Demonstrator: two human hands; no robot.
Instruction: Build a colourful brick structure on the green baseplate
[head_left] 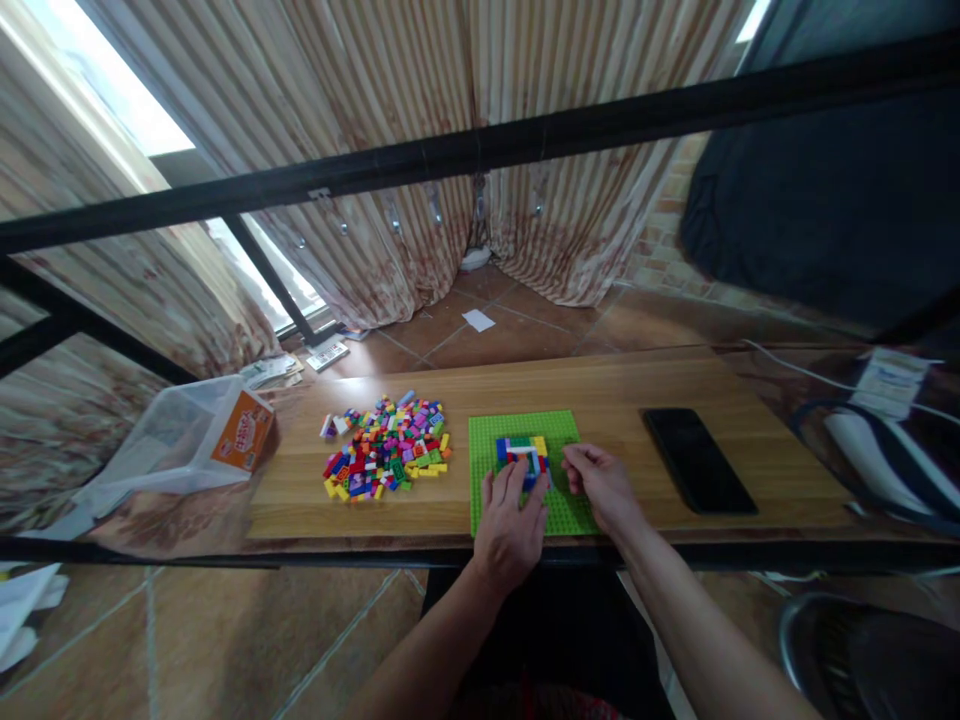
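A green studded baseplate (484,435) lies on the wooden board in front of me. A small structure of toy bricks (519,445), with blue, green, yellow, white and red parts, stands on it. My left hand (510,525) reaches over the structure's near side, fingers apart and fingertips at its bricks. These fingers cover part of the structure. My right hand (600,485) is at the plate's right edge, apart from the structure, with its fingers curled into a pinch. Whatever they may hold is too small or hidden to name.
A heap of loose toy bricks (390,450) in many colours lies left of the plate. A black phone (697,460) rests on the right. Beyond the board's left end, a clear plastic tub (187,430) lies on its side. A dark metal bar (450,150) crosses the view.
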